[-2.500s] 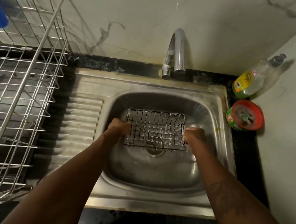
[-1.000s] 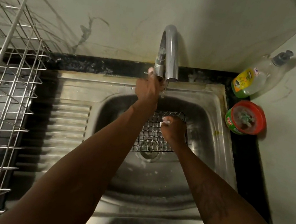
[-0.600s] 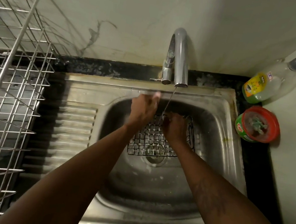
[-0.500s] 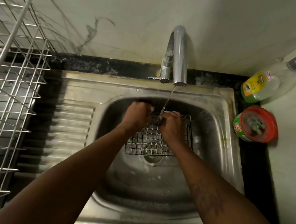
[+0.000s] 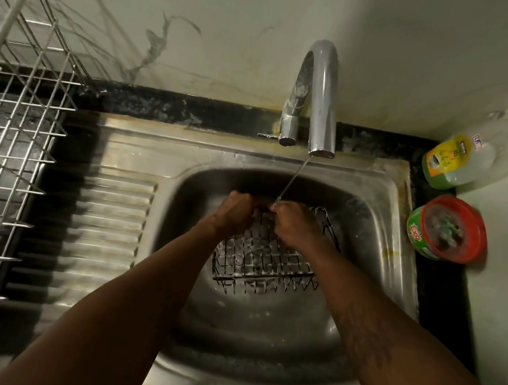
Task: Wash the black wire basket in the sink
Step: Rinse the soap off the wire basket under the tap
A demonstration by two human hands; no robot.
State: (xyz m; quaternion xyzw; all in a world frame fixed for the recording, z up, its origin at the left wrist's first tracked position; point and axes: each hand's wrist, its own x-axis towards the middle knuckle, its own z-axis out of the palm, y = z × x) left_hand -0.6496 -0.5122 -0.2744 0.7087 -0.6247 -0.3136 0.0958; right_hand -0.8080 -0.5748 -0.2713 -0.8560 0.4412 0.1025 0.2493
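Black wire basket (image 5: 264, 257) sits in the sink (image 5: 380, 245) bowl, roughly centre, over the drain; near rim toward the front edge, far rim tipped up toward the back edge under the tap (image 5: 321, 103). Suds or water beads cling to the wires. A thin stream (image 5: 291, 181) runs from the spout & lands right where both hands meet.

Left hand (image 5: 236, 209) & right hand (image 5: 294, 223) are both curled, knuckles up, pressed close together at the basket's far rim. They look clenched on the rim wires there, but fingertips are hidden underneath, so can't tell if they grip wire or just rub each other under the stream.

Handling, as a guess: light, stiff welded wire, springy at most, not fragile. Wet & soapy, so thin wires will be slippery & dig into the fingers. Best hold is prob. the thicker rim frame, on the short ends, w/ fingers hooked through the mesh rather than pinching single wires. Open grid means water passes straight through; turning it under the stream should reach all sides.

Outward: ribbed drainboard (image 5: 108, 219) on the sink's left side, steel dish rack (image 5: 1, 119) past that. By the right rear corner, a soap bottle (image 5: 461, 158) lying against the wall & a red-rimmed tub (image 5: 446, 228) w/ a scrubber inside, both well apart from the hands.
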